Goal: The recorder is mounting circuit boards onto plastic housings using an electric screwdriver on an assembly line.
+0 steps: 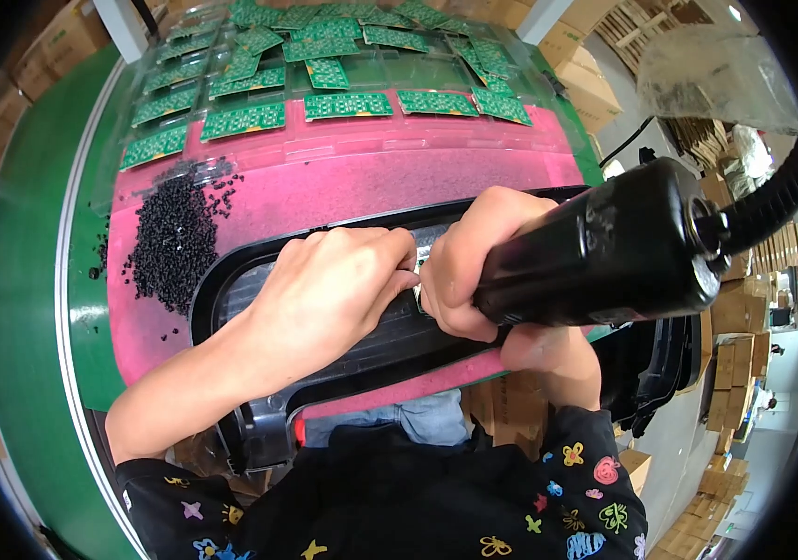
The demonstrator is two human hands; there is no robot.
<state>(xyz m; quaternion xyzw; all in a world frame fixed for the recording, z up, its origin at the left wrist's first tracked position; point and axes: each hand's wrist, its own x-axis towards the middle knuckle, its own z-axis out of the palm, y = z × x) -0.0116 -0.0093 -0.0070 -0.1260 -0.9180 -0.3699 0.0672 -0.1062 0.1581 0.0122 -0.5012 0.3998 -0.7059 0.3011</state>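
A black electric screwdriver (604, 247) lies in the grip of my right hand (474, 261), its thick body tilted up to the right; the tip is hidden behind my fingers. Close beside it, my left hand (334, 280) is closed in a pinch, thumb against bent fingers. What those fingertips hold, if anything, is hidden. Both hands are over a long black plastic housing (399, 353) with a raised rim. Between the hands a small light and green sliver shows inside the housing, too covered to make out.
A heap of small black screws (173, 243) lies left of the housing on a pink mat (343, 187). Behind, green circuit boards (348, 105) rest in clear plastic trays (399, 70). A corrugated black cable (772, 201) leaves the screwdriver's end. Cardboard boxes (586, 89) stand around.
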